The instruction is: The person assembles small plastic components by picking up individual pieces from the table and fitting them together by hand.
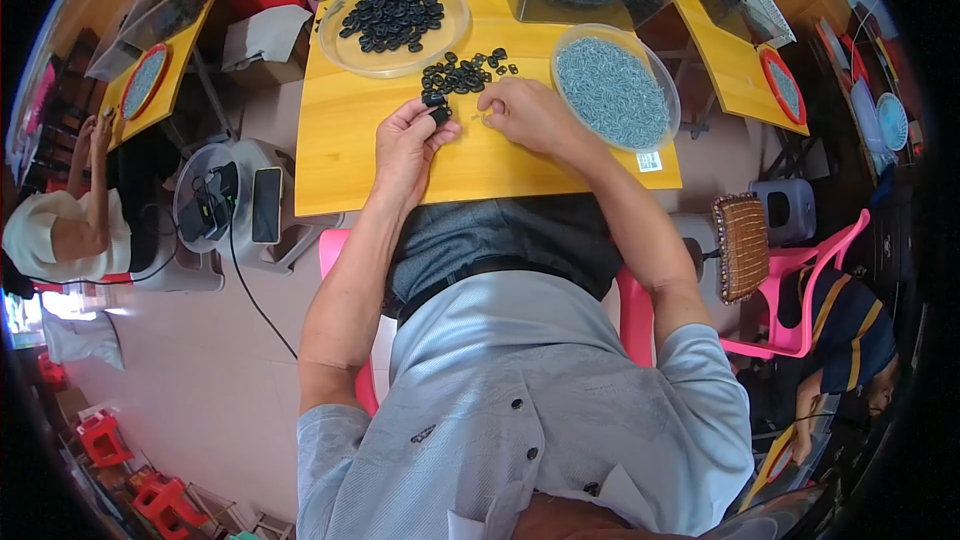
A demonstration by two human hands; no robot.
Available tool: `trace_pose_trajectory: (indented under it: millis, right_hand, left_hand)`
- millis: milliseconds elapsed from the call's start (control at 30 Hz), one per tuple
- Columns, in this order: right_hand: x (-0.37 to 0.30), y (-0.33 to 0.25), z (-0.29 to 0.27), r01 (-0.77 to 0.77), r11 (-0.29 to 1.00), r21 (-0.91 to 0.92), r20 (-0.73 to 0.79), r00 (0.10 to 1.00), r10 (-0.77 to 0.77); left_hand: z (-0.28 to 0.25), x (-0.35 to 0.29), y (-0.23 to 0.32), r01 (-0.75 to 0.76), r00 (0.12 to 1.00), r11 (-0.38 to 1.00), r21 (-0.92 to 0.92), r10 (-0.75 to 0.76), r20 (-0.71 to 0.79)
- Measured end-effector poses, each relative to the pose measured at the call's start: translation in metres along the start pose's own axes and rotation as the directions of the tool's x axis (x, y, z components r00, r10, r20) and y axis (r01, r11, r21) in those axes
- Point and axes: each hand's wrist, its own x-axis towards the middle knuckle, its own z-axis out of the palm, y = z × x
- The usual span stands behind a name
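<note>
My left hand (404, 148) is closed around small black plastic parts (438, 115), held above the yellow table near its front edge. To its right, my right hand (532, 114) is closed in a pinch, fingertips pointing left toward those parts. Something tiny and pale shows at the fingertips, too small to make out. Just beyond both hands lies a loose pile of black oval parts (462, 76). A clear round tub (340, 52) with more black parts stands at the far left. Right of my right hand is a clear tub (672, 110) full of small silvery metal pieces.
Clear rectangular bins (590, 2) of black parts stand at the table's (350, 175) far edge. On the left, a stool carries a phone (266, 205) and cabled black devices. A pink chair (800, 310) stands at right. Co-workers sit at far left and lower right.
</note>
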Motion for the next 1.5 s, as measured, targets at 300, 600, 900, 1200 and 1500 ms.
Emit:
trace_pose_trajectory:
  millis: [300,600,900,1200,1500]
  right_hand:
    - [0.001,-0.002,-0.001,-0.035,0.999,-0.011,0.001,0.999,0.035]
    - [0.0,0.003,0.001,-0.097,0.964,0.249,-0.001,0.995,0.101]
    - [-0.003,-0.003,0.01,-0.133,0.711,0.691,0.054,0.99,0.133]
    - [-0.005,-0.007,0.02,-0.108,0.711,0.695,0.001,0.989,0.148]
    - [-0.004,-0.004,0.021,-0.16,0.678,0.717,0.069,0.985,0.16]
  left_hand:
    - [0.0,0.001,-0.001,0.001,1.0,1.0,0.015,-0.001,0.002]
    - [0.002,0.001,-0.004,-0.016,1.0,0.992,0.124,0.014,0.014]
    - [0.005,-0.002,-0.01,-0.037,0.999,0.965,0.261,0.039,-0.001]
    - [0.01,-0.004,-0.009,-0.048,0.999,0.968,0.245,0.053,-0.014]
    - [0.011,-0.006,-0.009,-0.052,0.998,0.94,0.337,0.056,-0.002]
